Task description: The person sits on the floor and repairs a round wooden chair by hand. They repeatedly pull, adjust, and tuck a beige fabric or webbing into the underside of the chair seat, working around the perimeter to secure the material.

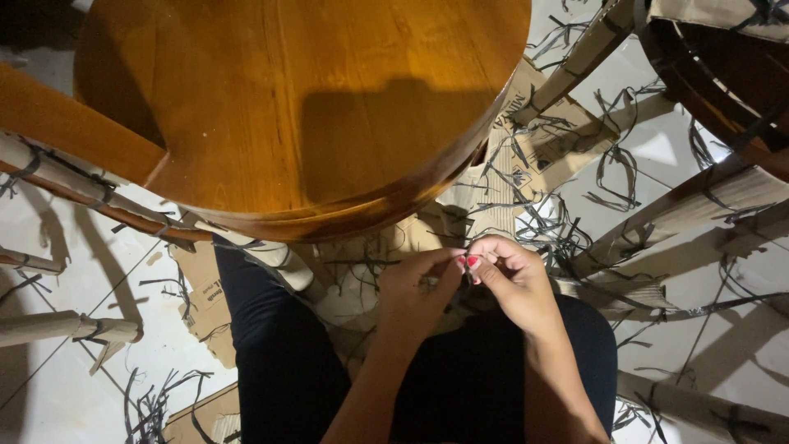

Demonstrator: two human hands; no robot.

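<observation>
Fingers of both my hands meet just below the rim of the round wooden tabletop [304,107], pinching at a thin dark plastic strap [465,271] between them. My left hand [419,292] is curled nearly closed, thumb and forefinger pressed on the strap; my right hand [509,275] is closed the same way from the other side, fingertips touching the left's. How the strap runs beyond my fingers I cannot tell, it is too thin and shadowed.

I judge I am working a knot or join loose on the strap, over my lap, in front of a table leg wrapped in cardboard [288,263]. What this calls for is a small, firm pull with the nails, not force, since the strap looks stiff and springy.

The tabletop is glossy, amber-brown, with a smooth curved edge. Around me lie other legs wrapped in dull tan cardboard [690,205], bound with the same dark bands. The pale tiled floor [57,238] is littered with curling cut strap pieces [567,230] and flattened cardboard sheets [534,148].
</observation>
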